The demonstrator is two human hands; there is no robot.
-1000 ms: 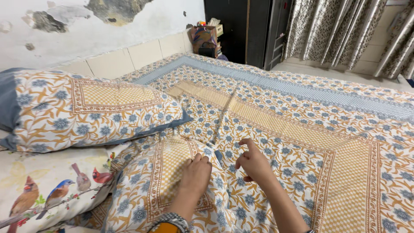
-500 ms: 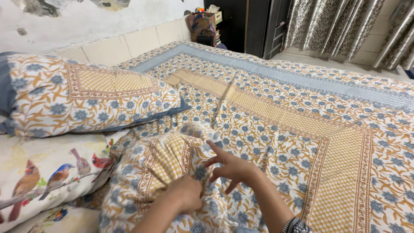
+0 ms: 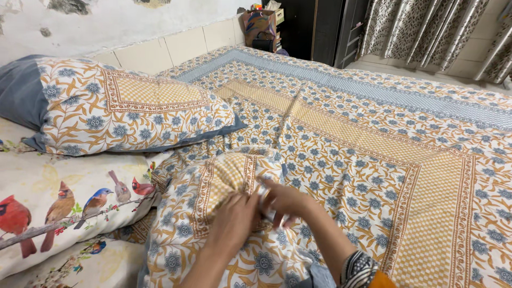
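Nearest, the left hand (image 3: 234, 221) and right hand (image 3: 285, 201) have come together since a moment ago, both pinching a bunched pillow cover (image 3: 213, 213) on the bedsheet (image 3: 373, 160). Left of that cover lies a bird-print pillow (image 3: 64, 202); beyond it, a matching floral pillow (image 3: 128, 112).

The bedspread (image 3: 373, 138) lies flat and open to the right and ahead of both hands, giving free passage there. Left, the pillow (image 3: 122, 109) rises just beside the bunched cloth (image 3: 213, 181), and the bird-print pillow (image 3: 64, 202) blocks the near left. A wall (image 3: 133, 21) closes behind them.
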